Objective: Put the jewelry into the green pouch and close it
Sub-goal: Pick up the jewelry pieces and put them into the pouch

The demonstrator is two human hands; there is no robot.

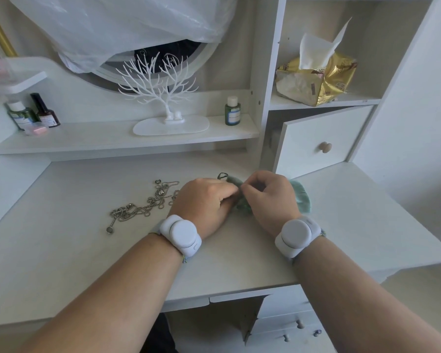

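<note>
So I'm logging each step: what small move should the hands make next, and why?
Probably pull the pouch mouth open: both hands, left and right, pinch it at its top, while the jewelry lies loose on the desk, none inside.

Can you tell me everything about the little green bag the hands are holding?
The green pouch is small, soft and pale green, and looks like cloth. It lies on the white desk, mostly hidden behind the hands. The left hand and right hand both pinch its bunched end. A dark cord loop sticks out behind the fingers. Whether it is open cannot be seen. The silver jewelry lies outside it, to the left.
</note>
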